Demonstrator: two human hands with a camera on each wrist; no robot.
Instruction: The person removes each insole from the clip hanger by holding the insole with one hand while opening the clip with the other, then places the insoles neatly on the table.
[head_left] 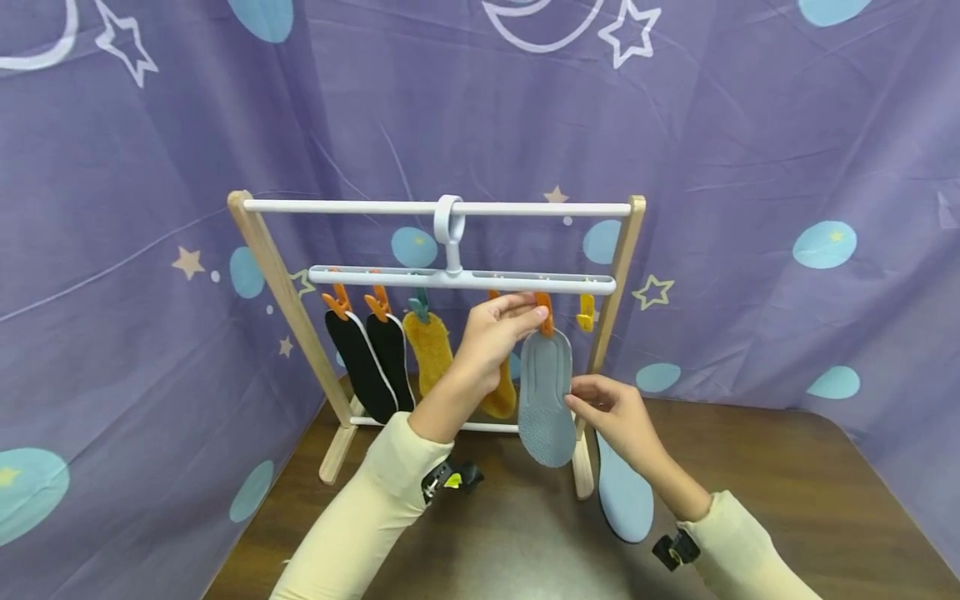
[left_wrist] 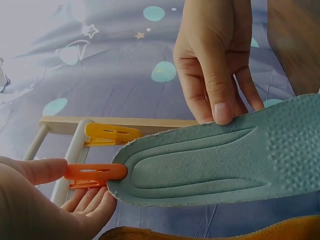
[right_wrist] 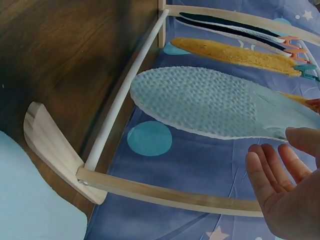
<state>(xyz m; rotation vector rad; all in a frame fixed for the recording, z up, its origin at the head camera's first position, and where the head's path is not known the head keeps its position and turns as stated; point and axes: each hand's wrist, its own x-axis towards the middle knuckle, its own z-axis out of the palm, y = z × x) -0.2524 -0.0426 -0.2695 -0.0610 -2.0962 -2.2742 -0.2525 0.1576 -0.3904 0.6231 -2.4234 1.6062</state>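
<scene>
A grey-blue insole [head_left: 546, 400] hangs upright from an orange clothespin [head_left: 543, 312] on the white hanger bar [head_left: 465, 280]. My left hand [head_left: 491, 333] pinches that clothespin, thumb on one leg and fingers behind the other. The jaws overlap the insole's top end in the left wrist view. At the insole's right edge, my right hand [head_left: 615, 412] holds it lightly, thumb in front and fingers behind. A yellow clothespin [head_left: 587, 312] hangs bare to the right. Behind my left hand, a mustard fuzzy insole [head_left: 498, 396] is partly hidden.
Two black insoles [head_left: 360, 367] and another mustard insole [head_left: 430, 350] hang clipped at left. A wooden-legged rack [head_left: 442, 207] carries the hanger by its ring. Another light-blue insole [head_left: 626, 496] lies on the brown table [head_left: 765, 483], beside the rack's right foot. A purple curtain [head_left: 750, 167] stands behind.
</scene>
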